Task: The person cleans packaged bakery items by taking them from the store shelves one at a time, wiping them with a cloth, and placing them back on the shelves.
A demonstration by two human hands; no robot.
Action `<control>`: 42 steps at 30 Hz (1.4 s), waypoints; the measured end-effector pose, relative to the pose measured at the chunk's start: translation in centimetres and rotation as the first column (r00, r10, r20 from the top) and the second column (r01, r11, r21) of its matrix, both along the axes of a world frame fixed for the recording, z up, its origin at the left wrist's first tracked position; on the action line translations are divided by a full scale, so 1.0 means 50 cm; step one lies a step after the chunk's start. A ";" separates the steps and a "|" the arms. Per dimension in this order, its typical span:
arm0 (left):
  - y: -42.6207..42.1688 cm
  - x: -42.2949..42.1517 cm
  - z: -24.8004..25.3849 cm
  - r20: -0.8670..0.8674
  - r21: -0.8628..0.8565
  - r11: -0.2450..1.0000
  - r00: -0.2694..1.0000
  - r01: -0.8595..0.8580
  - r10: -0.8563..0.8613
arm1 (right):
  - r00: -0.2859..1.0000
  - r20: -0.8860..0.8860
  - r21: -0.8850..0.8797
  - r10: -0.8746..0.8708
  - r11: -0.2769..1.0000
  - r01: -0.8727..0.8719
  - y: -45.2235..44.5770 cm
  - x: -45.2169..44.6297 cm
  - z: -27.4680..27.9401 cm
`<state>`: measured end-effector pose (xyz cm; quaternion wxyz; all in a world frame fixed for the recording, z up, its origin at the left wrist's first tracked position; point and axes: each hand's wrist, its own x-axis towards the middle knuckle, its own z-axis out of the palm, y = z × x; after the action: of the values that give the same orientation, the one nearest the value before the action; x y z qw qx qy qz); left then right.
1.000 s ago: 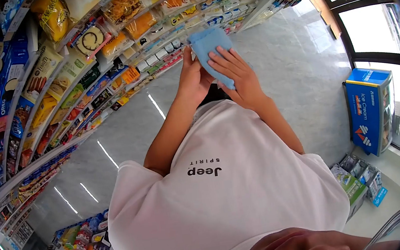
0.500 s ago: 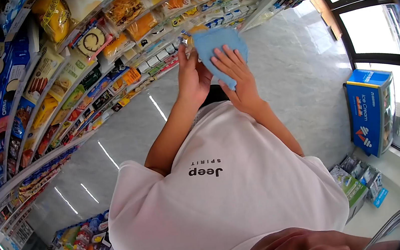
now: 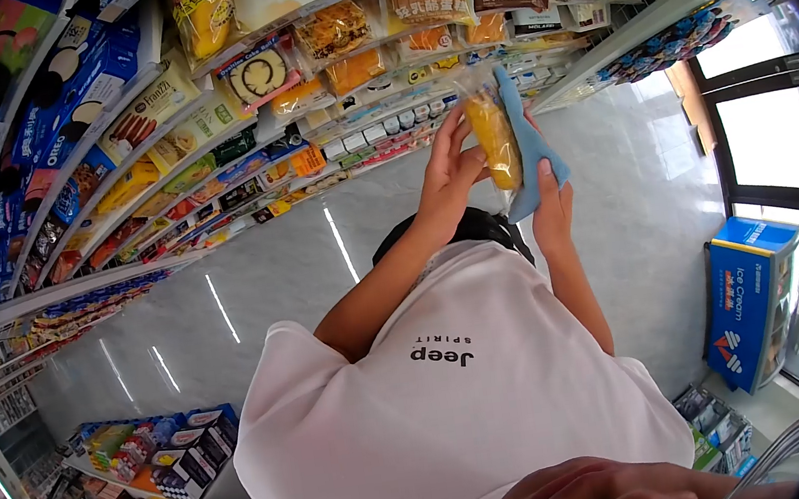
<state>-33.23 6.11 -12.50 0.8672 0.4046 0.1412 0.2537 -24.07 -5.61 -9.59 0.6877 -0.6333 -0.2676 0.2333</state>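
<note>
My left hand [image 3: 453,185] grips a clear plastic packet of yellow bread-like food [image 3: 494,139], held upright in front of my chest. The fingers reach around its left side. My right hand [image 3: 549,206] is closed on a blue cloth [image 3: 531,146], with the thumb on the near side and most fingers hidden behind it. The cloth lies against the packet's right side. Both hands are above the floor, just short of the shelves of packaged food.
Curved-looking shelves [image 3: 230,110] of packaged bread, cakes and biscuits run along the left and front. A blue ice cream freezer [image 3: 748,305] stands at the right by the glass door [image 3: 773,135]. Boxed goods [image 3: 190,459] sit at lower left. Grey tiled floor [image 3: 281,265] lies between.
The cloth has turned from flat over the packet to edge-on at its right side, so the yellow food now shows. Both hands have shifted right and lower in view as the camera moved.
</note>
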 end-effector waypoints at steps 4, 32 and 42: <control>0.017 0.001 -0.032 -0.045 0.080 0.996 0.998 -0.038 0.042 | 0.857 -0.514 0.014 -0.045 0.998 0.060 -0.008 0.002 -0.005; 0.399 -0.005 0.164 0.172 0.698 0.509 0.808 -0.504 0.564 | 0.610 -0.756 -0.014 -0.238 0.938 0.348 -0.102 0.051 -0.037; 0.434 0.039 0.285 0.024 0.960 0.150 0.600 -0.238 0.799 | 0.621 -0.751 0.013 -0.223 0.936 0.353 -0.125 0.067 -0.072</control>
<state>-31.30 27.81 1.75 0.2701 0.7717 0.3358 0.4678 -20.73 -11.85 -13.17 0.8130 -0.4614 0.1214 0.3336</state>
